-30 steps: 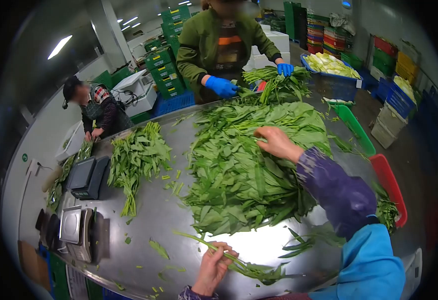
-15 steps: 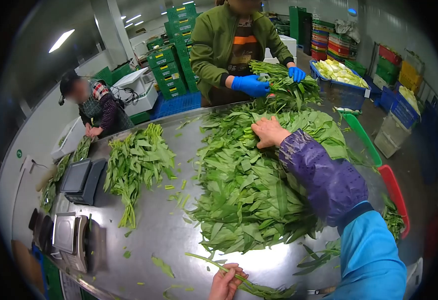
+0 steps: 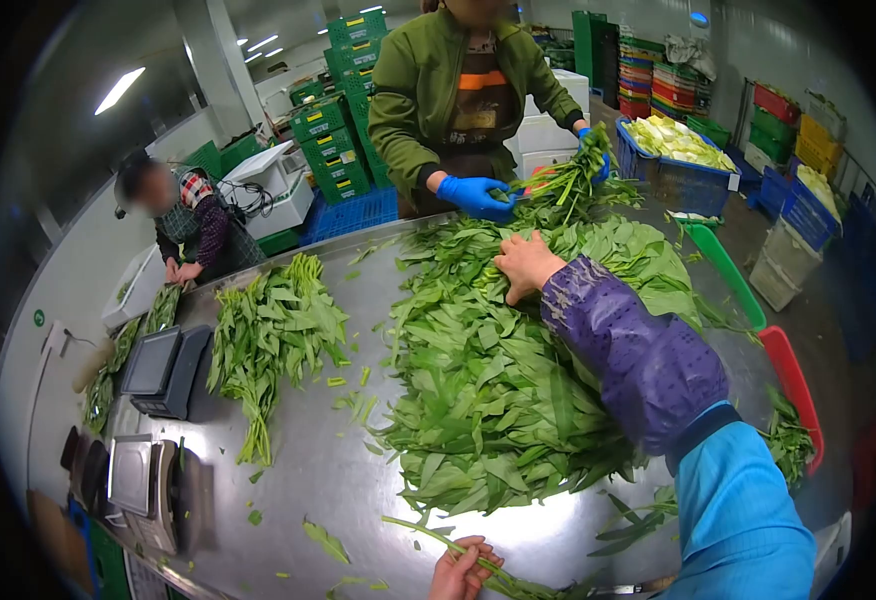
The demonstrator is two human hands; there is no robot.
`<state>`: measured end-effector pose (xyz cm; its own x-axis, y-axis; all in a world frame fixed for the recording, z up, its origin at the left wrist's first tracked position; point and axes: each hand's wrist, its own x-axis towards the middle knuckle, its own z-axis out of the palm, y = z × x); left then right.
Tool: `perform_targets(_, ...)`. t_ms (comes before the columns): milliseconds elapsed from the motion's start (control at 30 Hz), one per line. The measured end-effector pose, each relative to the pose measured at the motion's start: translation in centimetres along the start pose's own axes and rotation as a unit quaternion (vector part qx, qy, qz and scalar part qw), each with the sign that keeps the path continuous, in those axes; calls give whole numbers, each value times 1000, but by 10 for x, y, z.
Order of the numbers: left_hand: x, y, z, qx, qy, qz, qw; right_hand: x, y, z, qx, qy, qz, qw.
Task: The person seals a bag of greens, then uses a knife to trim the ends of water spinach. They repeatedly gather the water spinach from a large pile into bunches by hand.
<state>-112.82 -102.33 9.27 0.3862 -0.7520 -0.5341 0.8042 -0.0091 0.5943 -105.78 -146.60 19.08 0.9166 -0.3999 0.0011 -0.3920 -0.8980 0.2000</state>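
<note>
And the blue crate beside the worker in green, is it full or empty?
The blue crate looks full: pale leafy vegetables heap above its rim, though their depth is hidden.

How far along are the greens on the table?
Looks done: greens set apart, beside the scales, probably already sorted.
In hand: left hand holds a few stems; right hand is on the big leafy pile.
Left: that pile, far larger than the set-apart greens, so likely early on.
</note>
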Motion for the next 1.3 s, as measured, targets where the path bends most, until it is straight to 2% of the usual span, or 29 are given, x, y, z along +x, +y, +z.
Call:
perform_targets(67, 0, -2, 0, 0, 11, -2, 1000, -3, 2, 1, 88, -8, 2, 996)
perform_targets(167, 2, -5, -6, -9, -3, 0, 1000, -4, 3, -6, 102, -45, -2, 994)
perform_targets(233, 3, -5, -11, -6, -18, -3, 1000, -14, 4, -17, 104, -34, -3, 994)
perform_targets(300, 3, -5, -11, -2, 0, 1, 1000, -25, 12, -40, 77, 14, 16, 997)
perform_targets(333, 2, -6, -10, 0, 18, 2, 1000, -31, 24, -45, 127, 65, 13, 990)
perform_targets(433, 4, -11, -12, -21, 19, 2, 1000, -56, 50, -68, 210, 134, 17, 968)
perform_targets(633, -5, -9, -11, -12, -39, 7, 999, -105, 70, -135, 370, 342, -67, 861)
perform_targets(667, -8, -8, -12, -10, -39, 3, 999, -121, 63, -159, 341, 384, -65, 856)
perform_targets(700, -11, -7, -14, -18, -37, 10, 999, -130, 54, -175, 435, 398, -113, 800)
perform_targets(767, -16, -6, -22, -28, -28, 13, 999, -152, 26, -205, 498, 430, -95, 747)
perform_targets(833, -23, -2, -33, -26, -20, 51, 998, -162, 16, -210, 668, 370, -79, 641)
perform_targets(867, -33, 7, -26, -24, 17, 76, 997, -165, 5, -211, 675, 359, -82, 639)
perform_targets(933, -47, 23, -33, -24, 28, 130, 991, -173, -26, -210, 804, 336, -158, 465)
perform_targets(967, -56, 34, -36, -12, 35, 159, 987, -187, -64, -208, 842, 314, -191, 394)
perform_targets(1000, -65, 44, -40, -8, 62, 183, 981, -189, -82, -181, 869, 352, -159, 309)
perform_targets(1033, -74, 50, -53, -3, 72, 211, 975, -196, -107, -154, 846, 328, -255, 334)
perform_targets(1067, -81, 53, -71, 5, 82, 237, 968, -202, -131, -111, 886, 312, -214, 268)
perform_targets(1100, -88, 54, -91, 11, 100, 258, 961, -207, -146, -43, 932, 173, -297, 117)
perform_targets(1133, -102, 65, -79, 29, 140, 259, 955, -234, -182, -12, 944, 221, -59, 238)
perform_targets(1167, -108, 64, -95, 19, 179, 270, 946, -250, -210, 38, 971, 136, -94, 173)
perform_targets(1233, -131, 70, -128, -19, 257, 271, 927, -302, -252, 113, 983, -54, 173, 25)
perform_targets(1267, -143, 73, -147, 35, 271, 301, 914, -322, -259, 128, 981, -66, 180, 19)
perform_targets(1300, -152, 76, -156, 91, 281, 328, 897, -338, -262, 139, 967, -99, 207, 116)
